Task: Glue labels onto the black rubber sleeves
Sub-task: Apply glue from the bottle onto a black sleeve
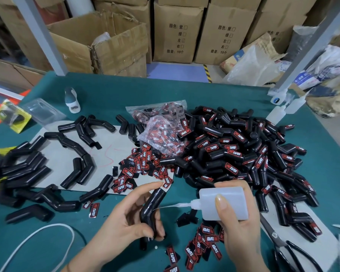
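My left hand (126,218) grips a bent black rubber sleeve (152,207) upright above the green table. My right hand (238,228) holds a white glue bottle (224,202) on its side, its thin nozzle touching the sleeve's bend. Red-and-black labels (204,242) lie loose on the table below my hands, and more labels (143,165) lie scattered further back. A big pile of labelled sleeves (243,154) fills the right. Bare sleeves (37,169) lie on the left.
A clear bag of labels (161,132) sits at mid-table. Scissors (283,246) lie at the right front, a white cord (37,238) at the left front. Spare glue bottles (277,112) stand by a post. Cardboard boxes (177,32) line the back.
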A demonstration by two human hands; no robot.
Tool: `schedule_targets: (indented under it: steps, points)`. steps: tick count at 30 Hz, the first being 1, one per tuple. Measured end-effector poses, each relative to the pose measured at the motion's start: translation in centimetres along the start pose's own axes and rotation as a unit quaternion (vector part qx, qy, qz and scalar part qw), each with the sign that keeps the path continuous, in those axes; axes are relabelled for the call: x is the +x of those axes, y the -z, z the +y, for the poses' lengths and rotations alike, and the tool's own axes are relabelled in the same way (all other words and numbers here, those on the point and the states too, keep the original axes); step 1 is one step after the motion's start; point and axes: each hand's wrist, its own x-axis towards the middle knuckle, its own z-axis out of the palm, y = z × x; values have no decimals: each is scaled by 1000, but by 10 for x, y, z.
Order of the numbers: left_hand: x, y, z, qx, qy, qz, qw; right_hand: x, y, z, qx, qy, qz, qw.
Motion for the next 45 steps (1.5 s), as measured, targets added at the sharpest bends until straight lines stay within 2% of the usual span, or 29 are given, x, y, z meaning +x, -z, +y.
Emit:
schedule_targets:
  steps: [29,45]
  points:
    - [1,5,-9,3,-8,-31,999,0,1,-1,6,3,1,1000]
    - [0,2,2,13,12,-12,1000,0,1,-1,-2,4,-5,1000]
